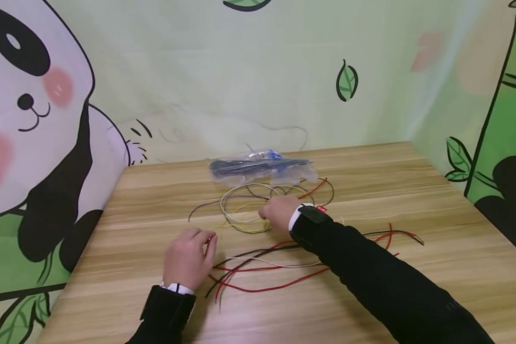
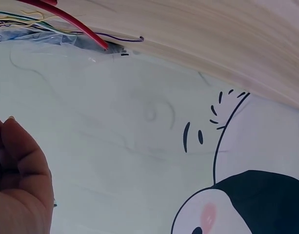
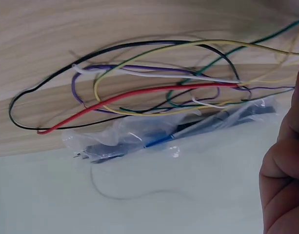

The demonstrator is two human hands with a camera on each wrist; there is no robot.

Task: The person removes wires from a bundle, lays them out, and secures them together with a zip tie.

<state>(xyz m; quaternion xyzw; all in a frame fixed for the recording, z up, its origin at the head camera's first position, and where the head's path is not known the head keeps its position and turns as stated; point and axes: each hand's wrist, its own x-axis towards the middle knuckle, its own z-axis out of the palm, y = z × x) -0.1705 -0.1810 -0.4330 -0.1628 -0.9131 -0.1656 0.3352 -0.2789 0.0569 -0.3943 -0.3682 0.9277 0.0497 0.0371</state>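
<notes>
A loose coil of thin wires lies in the middle of the table, with yellow, white, purple, green and black strands among them. My right hand (image 1: 279, 212) reaches over the coil, fingers curled, and pinches a yellow wire (image 3: 256, 45) there. To its left, my left hand (image 1: 189, 258) has thumb and forefinger together at the end of a thin yellow strand; the exact contact is small and blurred. Nearer me, below both hands, is a spread of thicker red wires (image 1: 275, 289) and black wires, with a white one. The right sleeve hides part of them.
Behind the coil, a clear plastic bag (image 1: 258, 167) holds dark, slender items with a blue part. The wooden table (image 1: 133, 239) meets a printed panda wall cloth (image 1: 176, 71) at the back. A red wire (image 3: 134, 92) crosses the coil.
</notes>
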